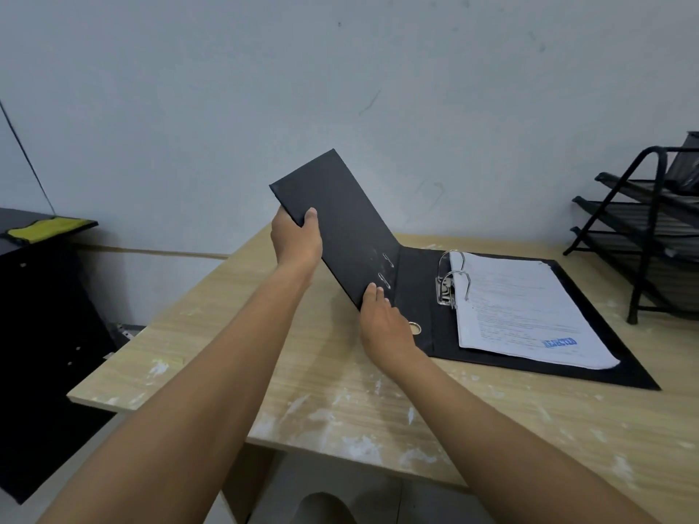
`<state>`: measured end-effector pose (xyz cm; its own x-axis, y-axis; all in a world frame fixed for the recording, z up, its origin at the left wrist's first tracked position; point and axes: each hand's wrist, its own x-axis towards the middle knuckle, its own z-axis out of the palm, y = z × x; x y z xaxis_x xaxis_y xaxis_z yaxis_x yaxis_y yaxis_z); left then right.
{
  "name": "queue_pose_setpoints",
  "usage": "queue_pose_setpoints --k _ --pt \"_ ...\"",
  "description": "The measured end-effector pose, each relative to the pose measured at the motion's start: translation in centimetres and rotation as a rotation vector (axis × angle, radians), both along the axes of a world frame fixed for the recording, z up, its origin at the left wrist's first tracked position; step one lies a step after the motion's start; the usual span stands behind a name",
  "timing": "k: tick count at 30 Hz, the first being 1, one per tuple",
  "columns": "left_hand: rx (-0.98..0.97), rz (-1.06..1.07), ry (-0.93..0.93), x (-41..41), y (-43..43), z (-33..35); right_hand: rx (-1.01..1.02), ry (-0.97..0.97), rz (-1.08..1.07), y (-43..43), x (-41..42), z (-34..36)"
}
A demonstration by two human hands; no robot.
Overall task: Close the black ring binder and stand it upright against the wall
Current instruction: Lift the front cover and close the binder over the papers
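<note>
The black ring binder lies open on the wooden desk, its back cover flat with a stack of printed sheets on the metal rings. Its front cover is raised and tilts up to the left. My left hand grips the cover's far left edge, thumb on the inner face. My right hand holds the cover's near edge close to the spine, fingers behind it. The pale wall rises just behind the desk.
A black wire paper tray rack stands at the desk's back right corner. A black cabinet with a yellow-green cloth on top sits to the left. The desk's left edge runs diagonally below my left forearm.
</note>
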<state>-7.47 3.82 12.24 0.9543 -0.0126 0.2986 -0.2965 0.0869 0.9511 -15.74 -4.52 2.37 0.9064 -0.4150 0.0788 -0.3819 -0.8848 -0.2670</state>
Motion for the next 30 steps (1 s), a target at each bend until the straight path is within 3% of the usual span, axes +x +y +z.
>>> queue_pose_setpoints --k 9,21,30 --pt "0.183 -0.119 -0.145 -2.7 -3.0 2.8 0.113 -0.030 -0.072 -0.7 -1.8 1.5" --pt "0.357 -0.298 -0.324 -7.1 -7.3 4.3 0.370 -0.207 -0.203 -1.8 -2.9 1.2" --pt "0.543 -0.394 -0.301 -7.6 -8.4 2.2 0.389 -0.254 -0.142 -2.7 -3.8 1.1"
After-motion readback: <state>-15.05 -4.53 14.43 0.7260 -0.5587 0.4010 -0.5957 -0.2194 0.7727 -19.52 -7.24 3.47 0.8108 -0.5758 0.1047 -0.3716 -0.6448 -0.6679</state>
